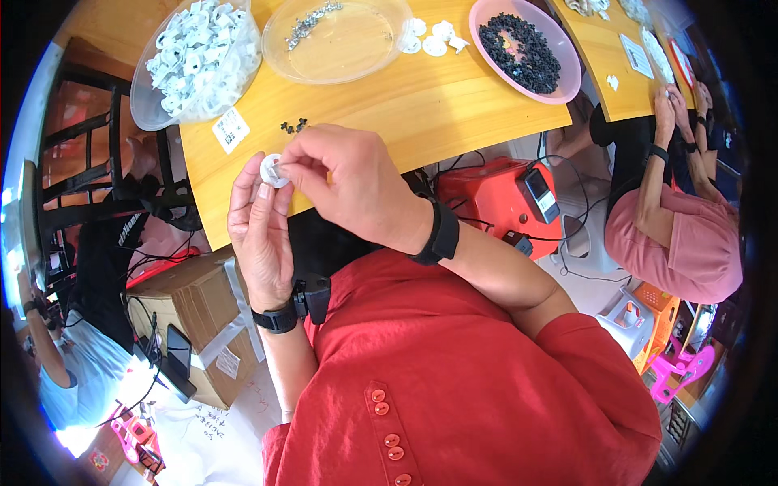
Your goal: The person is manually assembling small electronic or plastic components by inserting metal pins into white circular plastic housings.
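Note:
My left hand (261, 223) holds a small round white plastic part (273, 172) upright between thumb and fingers, over the near edge of the table. Against its face, my right hand (344, 174) pinches with thumb and forefinger; whatever lies between those fingertips is too small to make out. Just beyond my hands, a few tiny black pieces (293, 126) lie on the wood. More round white parts (434, 44) rest in a loose group farther back.
On the yellow wooden table (389, 105) stand a tub of white parts (198, 61), a shallow clear bowl (336, 49) with small metal pieces and a pink bowl (567, 73) of black pieces. A printed label (231, 130) lies at the left. Co-workers sit on both sides.

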A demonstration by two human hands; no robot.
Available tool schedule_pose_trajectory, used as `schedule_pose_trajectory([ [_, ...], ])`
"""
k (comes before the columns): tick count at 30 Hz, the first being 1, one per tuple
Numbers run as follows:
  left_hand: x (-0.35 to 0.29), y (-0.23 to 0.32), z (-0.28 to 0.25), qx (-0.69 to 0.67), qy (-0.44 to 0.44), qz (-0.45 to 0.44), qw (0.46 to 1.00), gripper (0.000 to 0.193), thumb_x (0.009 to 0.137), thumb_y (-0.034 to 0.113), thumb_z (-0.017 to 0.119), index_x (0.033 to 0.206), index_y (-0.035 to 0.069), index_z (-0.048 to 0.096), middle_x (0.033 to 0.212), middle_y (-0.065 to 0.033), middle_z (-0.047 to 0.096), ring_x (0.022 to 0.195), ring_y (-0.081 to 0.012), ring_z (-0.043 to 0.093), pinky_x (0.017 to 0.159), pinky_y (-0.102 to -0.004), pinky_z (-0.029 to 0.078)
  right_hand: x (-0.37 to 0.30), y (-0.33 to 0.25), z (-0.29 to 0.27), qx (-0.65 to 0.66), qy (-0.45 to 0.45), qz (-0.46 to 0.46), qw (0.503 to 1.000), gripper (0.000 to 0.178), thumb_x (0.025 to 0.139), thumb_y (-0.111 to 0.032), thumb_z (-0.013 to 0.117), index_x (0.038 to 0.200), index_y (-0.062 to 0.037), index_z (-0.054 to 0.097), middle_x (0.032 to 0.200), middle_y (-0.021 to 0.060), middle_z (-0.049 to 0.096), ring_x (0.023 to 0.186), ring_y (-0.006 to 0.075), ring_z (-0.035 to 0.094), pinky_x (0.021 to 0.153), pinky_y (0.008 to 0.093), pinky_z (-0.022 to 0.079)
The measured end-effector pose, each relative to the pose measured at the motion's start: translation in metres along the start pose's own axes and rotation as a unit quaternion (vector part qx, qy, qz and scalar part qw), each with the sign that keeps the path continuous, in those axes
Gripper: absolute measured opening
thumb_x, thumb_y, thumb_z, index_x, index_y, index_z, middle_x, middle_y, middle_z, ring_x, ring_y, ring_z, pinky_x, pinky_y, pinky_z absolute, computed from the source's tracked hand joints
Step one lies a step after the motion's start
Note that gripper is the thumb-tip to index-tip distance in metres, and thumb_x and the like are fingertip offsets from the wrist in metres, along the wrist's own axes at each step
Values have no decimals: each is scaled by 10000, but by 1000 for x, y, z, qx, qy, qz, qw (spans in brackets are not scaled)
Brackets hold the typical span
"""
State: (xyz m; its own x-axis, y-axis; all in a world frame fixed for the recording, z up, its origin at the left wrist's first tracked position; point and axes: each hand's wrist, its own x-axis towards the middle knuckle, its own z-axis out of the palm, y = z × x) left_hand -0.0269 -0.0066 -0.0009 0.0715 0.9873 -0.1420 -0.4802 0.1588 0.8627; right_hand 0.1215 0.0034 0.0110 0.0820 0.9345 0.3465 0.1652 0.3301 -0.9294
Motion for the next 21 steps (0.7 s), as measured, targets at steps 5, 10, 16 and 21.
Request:
schedule_pose_trajectory([
  [5, 1, -3, -9, 24, 3, 4, 1000, 308, 916, 16, 538, 1222, -17, 523, 1215, -127, 571, 1127, -170, 550, 980, -294, 440, 1, -4, 4, -56, -34, -37, 997, 105, 805, -101, 590, 757, -9, 575, 711, 158, 587, 693, 344, 593, 614, 428, 468],
  [10, 1, -4, -10, 43, 6, 18, 999, 300, 912, -7, 531, 1212, -7, 537, 1233, -134, 576, 1145, -171, 545, 991, -297, 424, 2, -4, 3, -115, -70, -78, 988, 102, 800, -106, 587, 759, -13, 577, 721, 143, 589, 696, 320, 606, 625, 403, 489],
  [16, 1, -6, -14, 64, 10, 35, 997, 276, 889, -30, 557, 1161, 0, 589, 1209, -136, 594, 1126, -181, 560, 984, -306, 429, -1, 0, 5, -202, -85, -160, 962, 115, 783, -50, 621, 857, -16, 540, 726, 103, 550, 676, 277, 590, 560, 366, 475],
  [21, -1, -5, -16, 67, -16, 53, 996, 279, 876, -36, 572, 1150, 8, 602, 1196, -131, 603, 1108, -183, 569, 979, -318, 433, 2, 5, -2, -173, -127, -193, 957, 122, 806, -102, 556, 868, -20, 490, 786, 127, 569, 743, 278, 605, 630, 352, 501],
])
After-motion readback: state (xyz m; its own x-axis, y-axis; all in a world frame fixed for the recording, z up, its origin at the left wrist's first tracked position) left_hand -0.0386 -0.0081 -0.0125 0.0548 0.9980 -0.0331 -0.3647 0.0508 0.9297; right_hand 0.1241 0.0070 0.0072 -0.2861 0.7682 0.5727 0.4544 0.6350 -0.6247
